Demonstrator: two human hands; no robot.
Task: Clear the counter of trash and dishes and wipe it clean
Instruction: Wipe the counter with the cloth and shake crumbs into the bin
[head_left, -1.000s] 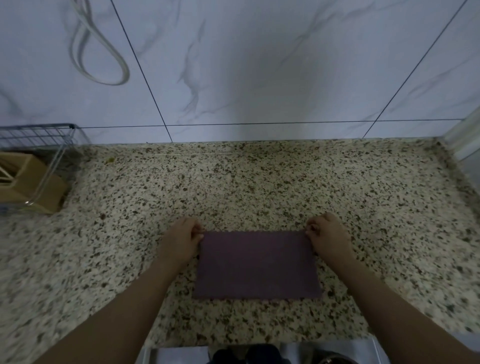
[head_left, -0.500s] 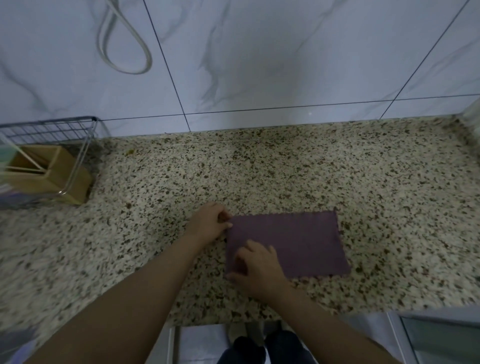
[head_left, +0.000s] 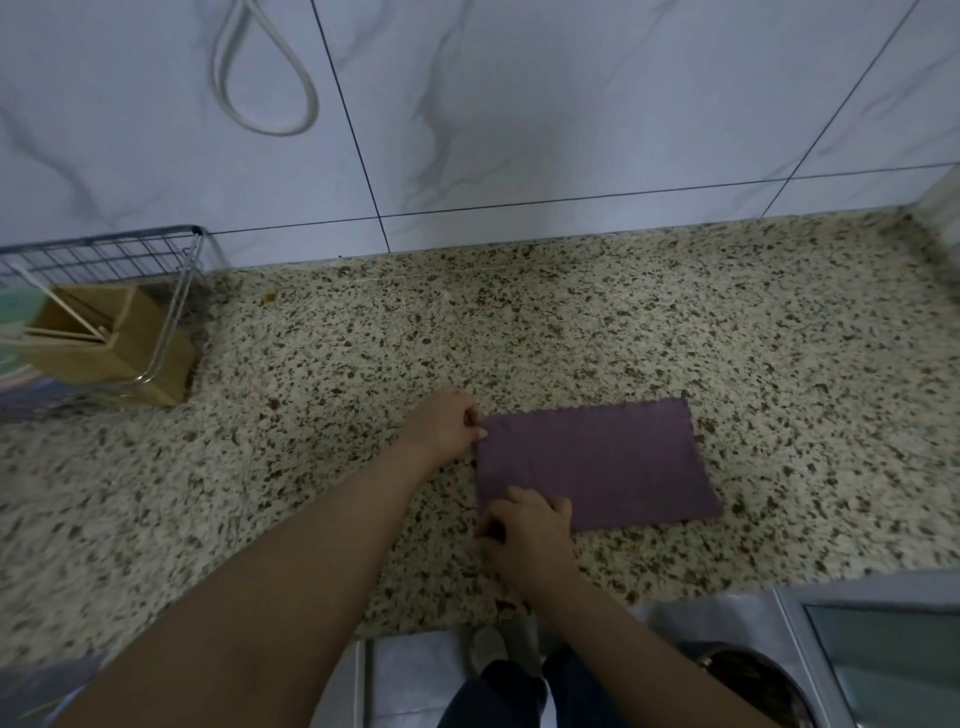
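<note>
A purple cloth (head_left: 597, 460), folded into a flat rectangle, lies on the speckled stone counter (head_left: 571, 332) near its front edge. My left hand (head_left: 444, 426) pinches the cloth's far left corner. My right hand (head_left: 524, 530) sits at the near left corner, its fingers curled onto the cloth's edge there. The cloth's right half lies flat and untouched.
A wire rack (head_left: 104, 270) at the far left holds a tan wooden box (head_left: 114, 343). A small brown crumb (head_left: 269, 298) lies by the wall. A white cord (head_left: 260, 78) loops on the marble-look tiles. A steel bin (head_left: 748, 675) stands below the counter's front edge.
My right hand has left the cloth's far right corner and come across to its near left corner. My left hand has kept its corner. The view has shifted left.
</note>
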